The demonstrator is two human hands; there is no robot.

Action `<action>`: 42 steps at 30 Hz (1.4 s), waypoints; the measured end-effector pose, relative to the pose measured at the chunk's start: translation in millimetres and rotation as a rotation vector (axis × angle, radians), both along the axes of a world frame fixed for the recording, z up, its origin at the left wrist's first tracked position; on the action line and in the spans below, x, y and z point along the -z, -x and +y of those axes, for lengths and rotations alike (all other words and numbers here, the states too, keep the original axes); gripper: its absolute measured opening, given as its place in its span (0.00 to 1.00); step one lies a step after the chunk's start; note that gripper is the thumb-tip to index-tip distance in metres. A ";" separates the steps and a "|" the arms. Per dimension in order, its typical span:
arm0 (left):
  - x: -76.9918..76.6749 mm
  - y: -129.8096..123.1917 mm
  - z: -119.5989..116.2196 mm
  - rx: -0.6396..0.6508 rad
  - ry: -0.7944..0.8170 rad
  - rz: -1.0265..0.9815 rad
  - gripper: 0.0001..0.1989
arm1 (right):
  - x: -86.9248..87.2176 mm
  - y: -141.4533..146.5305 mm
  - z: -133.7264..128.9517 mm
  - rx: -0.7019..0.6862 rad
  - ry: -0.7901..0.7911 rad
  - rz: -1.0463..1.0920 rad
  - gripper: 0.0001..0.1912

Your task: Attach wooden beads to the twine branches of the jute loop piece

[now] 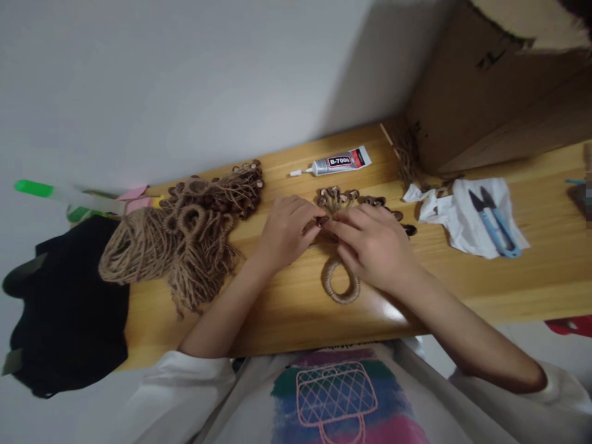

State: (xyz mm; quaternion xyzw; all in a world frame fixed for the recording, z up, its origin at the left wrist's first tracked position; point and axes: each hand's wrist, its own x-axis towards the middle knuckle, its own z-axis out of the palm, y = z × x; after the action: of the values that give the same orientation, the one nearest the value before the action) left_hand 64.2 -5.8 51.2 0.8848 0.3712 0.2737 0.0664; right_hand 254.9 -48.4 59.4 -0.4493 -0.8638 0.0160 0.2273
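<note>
My left hand (289,229) and my right hand (375,245) meet over the middle of the table, their fingertips pinched together at a small dark brown shell-like piece (322,221). Just below my right fingers lies a twine-wrapped ring (341,281). Beyond the hands, several brown shell-like pieces (340,197) on cords fan out, partly covered by the right hand. Whether the held piece is joined to those cords is hidden by my fingers.
A glue tube (340,162) marked B-7000 lies behind the hands. Left are a twine skein (136,246), tasselled cords (197,271) and black cloth (74,302). Blue-handled thread snips (497,225) rest on white tissue (462,216) at right, before a cardboard box (490,92).
</note>
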 end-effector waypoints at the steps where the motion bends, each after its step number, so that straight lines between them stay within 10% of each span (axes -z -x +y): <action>1: 0.1 0.4 0.2 0.001 0.006 -0.013 0.03 | 0.5 -0.2 0.0 -0.003 0.002 0.014 0.15; 18: 10.9 9.1 14.0 -0.070 0.117 -0.161 0.05 | 3.4 -4.2 3.7 0.296 0.422 1.010 0.08; 26: 20.3 15.7 31.1 -0.154 0.375 -0.043 0.11 | -5.2 -21.9 2.5 0.450 0.355 1.339 0.08; 36: 2.0 44.0 1.6 -0.215 0.214 -0.284 0.08 | -24.2 -13.5 3.7 0.309 1.159 1.771 0.15; 42: 11.9 52.6 -15.5 -0.264 0.195 -0.310 0.07 | -28.3 -4.9 -1.0 0.237 1.284 1.812 0.13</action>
State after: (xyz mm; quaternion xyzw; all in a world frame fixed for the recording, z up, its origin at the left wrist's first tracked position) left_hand 11.6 -21.3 39.4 0.7654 0.4938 0.3756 0.1713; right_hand 259.7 -49.4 87.7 -0.3852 -0.1620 0.7591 0.4991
